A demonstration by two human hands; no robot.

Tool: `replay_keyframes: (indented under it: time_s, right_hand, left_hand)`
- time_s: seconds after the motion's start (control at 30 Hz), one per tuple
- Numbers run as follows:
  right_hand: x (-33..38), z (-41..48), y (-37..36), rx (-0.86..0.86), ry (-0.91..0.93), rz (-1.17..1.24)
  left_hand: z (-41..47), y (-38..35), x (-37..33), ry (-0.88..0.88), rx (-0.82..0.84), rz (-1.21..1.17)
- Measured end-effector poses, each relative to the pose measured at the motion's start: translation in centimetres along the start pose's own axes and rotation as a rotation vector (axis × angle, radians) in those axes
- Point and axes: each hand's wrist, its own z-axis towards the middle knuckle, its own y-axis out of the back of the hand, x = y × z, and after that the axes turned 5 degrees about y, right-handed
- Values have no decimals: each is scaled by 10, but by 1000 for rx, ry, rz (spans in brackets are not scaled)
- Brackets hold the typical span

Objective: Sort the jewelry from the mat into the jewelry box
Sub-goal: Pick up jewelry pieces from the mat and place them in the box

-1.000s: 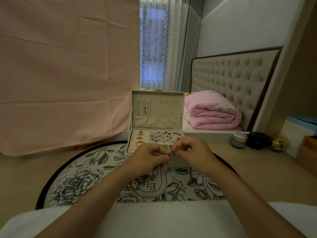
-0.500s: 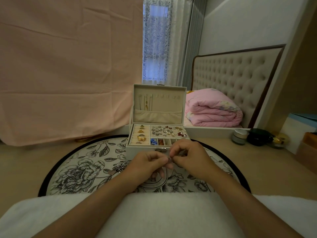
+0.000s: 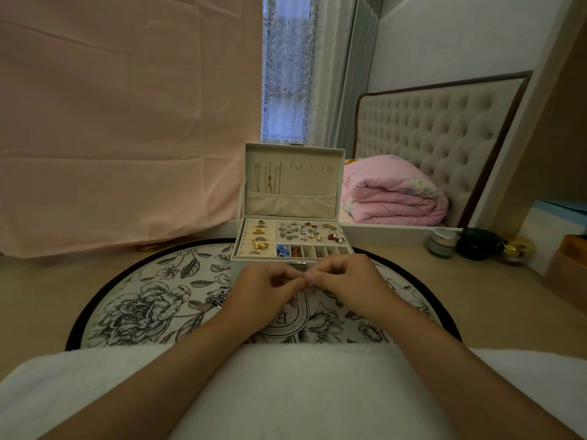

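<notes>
**Hands pinched tip to tip in front of open box**

Head cam:
- Left hand (image 3: 266, 293) and right hand (image 3: 346, 284): fingers curled, thumb + forefinger tips of both meet at one spot, low over the mat (image 3: 143, 306). Both pinch there. The silvery piece that showed between them 0.5 s ago is now hidden behind the fingertips, so can't tell what it is.
- Jewelry box (image 3: 293, 198) sits at the far side of the mat, lid upright. Hands are just in front of its front wall, with the clasp (image 3: 297, 265) right above the knuckles.
- Vs 1 s ago: hands then covered the box's front edge. Now they sit lower and nearer the body, so the front row of small compartments (image 3: 330, 250) is in plain sight. Grip looks the same.
- Box contents: rings (image 3: 259, 239) in the left rolls, mixed small pieces (image 3: 305, 231) in the big rear-right tray, thin chains (image 3: 269, 181) hanging inside the lid.
- Still on the mat: dark cluster of jewelry (image 3: 217, 298), just left of the left hand, partly behind it.
- Bkgd: pink sheet (image 3: 111, 122) on the left, folded pink quilt (image 3: 390, 198) against the tufted headboard (image 3: 444, 131), three small jars (image 3: 443, 242) on the floor to the right. White cloth (image 3: 286, 392) lies under the forearms.
</notes>
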Motion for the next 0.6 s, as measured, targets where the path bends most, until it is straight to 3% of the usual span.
replay_keyframes:
  time_s: [0.17,0.43,0.6]
  right_hand:
    - [-2,-3,5,64,-76,47]
    - [-1,-6,2,189,-27,-127]
    - [-1,-6,0,159,-50,-15]
  left_hand:
    - [0,-1,2,-10,33,23]
    - [2,-1,1,72,75,-110]
    - [2,-3,-1,123,82,-115]
